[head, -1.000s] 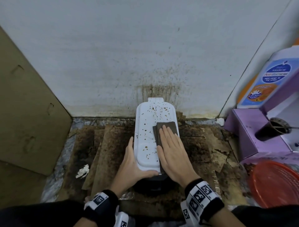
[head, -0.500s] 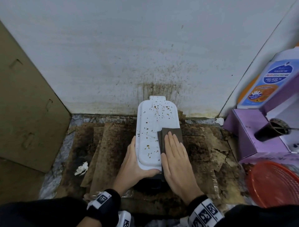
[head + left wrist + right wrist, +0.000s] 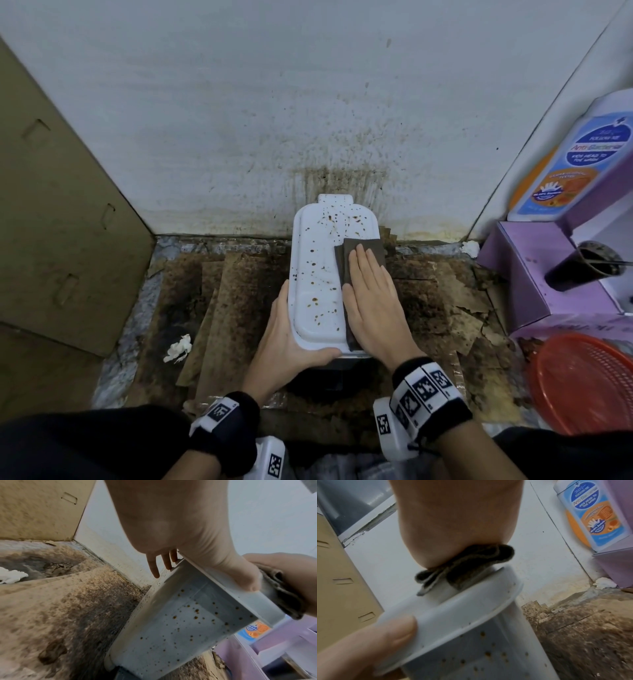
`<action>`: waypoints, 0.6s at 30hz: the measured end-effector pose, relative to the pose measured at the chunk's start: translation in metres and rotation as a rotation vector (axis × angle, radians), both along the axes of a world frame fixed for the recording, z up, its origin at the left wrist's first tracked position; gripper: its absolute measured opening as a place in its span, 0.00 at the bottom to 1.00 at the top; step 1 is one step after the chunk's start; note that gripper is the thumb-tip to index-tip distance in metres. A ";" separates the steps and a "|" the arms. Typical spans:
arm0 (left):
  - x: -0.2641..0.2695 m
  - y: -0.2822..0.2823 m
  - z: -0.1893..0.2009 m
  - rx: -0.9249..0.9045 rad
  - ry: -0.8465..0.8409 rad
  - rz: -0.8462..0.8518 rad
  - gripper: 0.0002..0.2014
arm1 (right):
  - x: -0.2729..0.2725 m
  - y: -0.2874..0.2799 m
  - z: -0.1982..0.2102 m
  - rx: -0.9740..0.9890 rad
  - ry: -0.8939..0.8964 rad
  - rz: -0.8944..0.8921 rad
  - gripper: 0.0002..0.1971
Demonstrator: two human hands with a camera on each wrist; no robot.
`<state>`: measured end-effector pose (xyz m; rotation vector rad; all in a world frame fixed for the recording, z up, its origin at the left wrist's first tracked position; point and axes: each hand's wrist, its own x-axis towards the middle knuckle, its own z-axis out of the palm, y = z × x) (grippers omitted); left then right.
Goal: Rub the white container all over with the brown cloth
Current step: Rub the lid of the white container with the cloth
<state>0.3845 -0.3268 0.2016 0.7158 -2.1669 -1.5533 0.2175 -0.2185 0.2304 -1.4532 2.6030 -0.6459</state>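
White container on end, spotted brown; right hand flat, fingers straight, pressing brown cloth; left hand gripping near rim; risk: toppling under sideways pressure.

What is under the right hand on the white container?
The folded brown cloth lies under the flat right hand, pressed on the white container. Its far end shows beyond the fingertips; the container's surface beneath is covered.
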 end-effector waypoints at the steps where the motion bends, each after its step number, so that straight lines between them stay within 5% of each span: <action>1: 0.000 0.000 0.000 0.005 -0.001 0.006 0.67 | 0.004 0.005 -0.001 -0.014 -0.006 -0.001 0.30; 8: -0.003 0.000 0.001 0.015 0.028 -0.004 0.64 | 0.037 0.031 -0.009 -0.112 -0.058 -0.047 0.29; 18: -0.001 -0.002 0.002 0.062 0.011 -0.031 0.66 | -0.008 -0.002 0.004 -0.011 -0.105 0.010 0.32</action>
